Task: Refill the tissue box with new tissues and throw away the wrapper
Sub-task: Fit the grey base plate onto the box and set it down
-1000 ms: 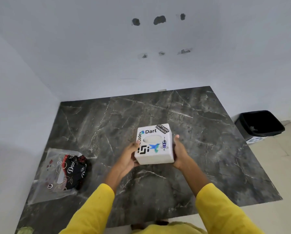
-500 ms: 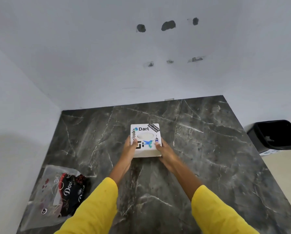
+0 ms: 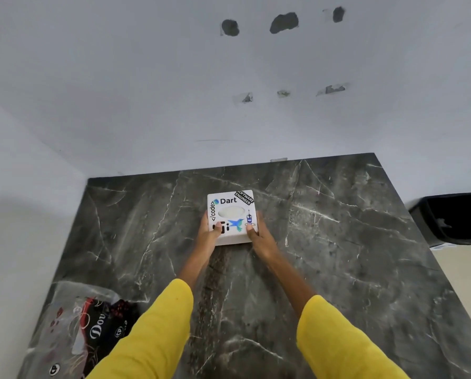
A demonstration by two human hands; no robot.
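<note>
The tissue box (image 3: 232,216) sits on the tabletop (image 3: 338,255) between our left hand (image 3: 209,236) and right hand (image 3: 259,236), fingers clamped on its sides, likely steadying it for refilling; the tissue pack (image 3: 86,332) lies well behind-left.

The desk (image 3: 338,242) is patterned in dark grey marble with white veins. The tissue box (image 3: 232,216) is white, decorated with black lettering and a blue hummingbird sticker. Yellow sleeves (image 3: 157,332) are seen. The wrapper (image 3: 73,329) is clear with black, red and white print. The bin (image 3: 456,217) is black.
</note>
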